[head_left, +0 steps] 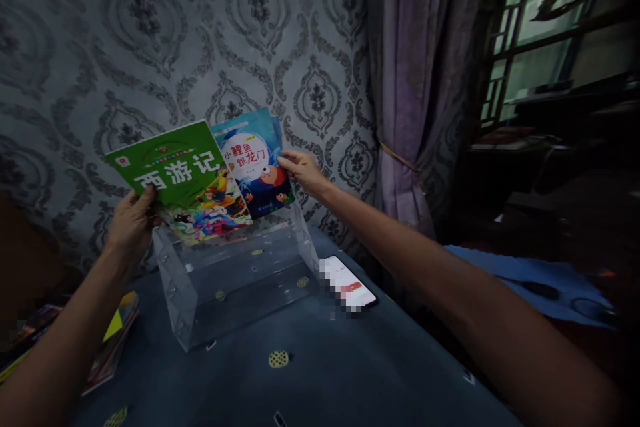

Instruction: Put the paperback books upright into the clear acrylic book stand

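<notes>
My left hand (131, 221) grips the lower left corner of a green picture book (180, 177), held tilted above a clear acrylic book stand (235, 280). My right hand (305, 170) pinches the right edge of a blue picture book (257, 157), which leans upright behind the green one, its bottom inside the stand. The stand sits on a blue-grey cloth-covered table (310, 380) close to the patterned wall.
A phone (347, 285) lies on the cloth just right of the stand. A pile of colourful books (107, 340) rests at the left table edge. A purple curtain (415, 87) hangs at the right, with a dark window and furniture beyond.
</notes>
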Action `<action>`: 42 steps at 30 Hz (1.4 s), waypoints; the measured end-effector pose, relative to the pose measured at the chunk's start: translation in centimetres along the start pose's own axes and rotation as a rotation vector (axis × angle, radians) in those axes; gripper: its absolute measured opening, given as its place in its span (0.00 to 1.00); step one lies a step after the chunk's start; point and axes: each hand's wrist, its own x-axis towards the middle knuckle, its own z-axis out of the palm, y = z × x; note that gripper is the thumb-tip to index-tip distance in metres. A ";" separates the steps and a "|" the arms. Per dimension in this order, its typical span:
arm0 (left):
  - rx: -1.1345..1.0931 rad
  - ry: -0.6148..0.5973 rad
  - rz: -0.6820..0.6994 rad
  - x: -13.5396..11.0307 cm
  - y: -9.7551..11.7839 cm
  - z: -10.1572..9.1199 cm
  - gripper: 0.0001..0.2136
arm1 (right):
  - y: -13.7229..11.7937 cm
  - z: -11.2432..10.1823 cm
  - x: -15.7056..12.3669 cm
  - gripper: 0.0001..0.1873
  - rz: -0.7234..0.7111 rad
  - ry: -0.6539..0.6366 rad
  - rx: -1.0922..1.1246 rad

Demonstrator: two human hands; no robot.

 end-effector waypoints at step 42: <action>0.045 -0.128 0.106 0.5 -4.7 8.2 0.23 | 4.1 -2.7 -6.4 0.10 0.024 0.118 -0.360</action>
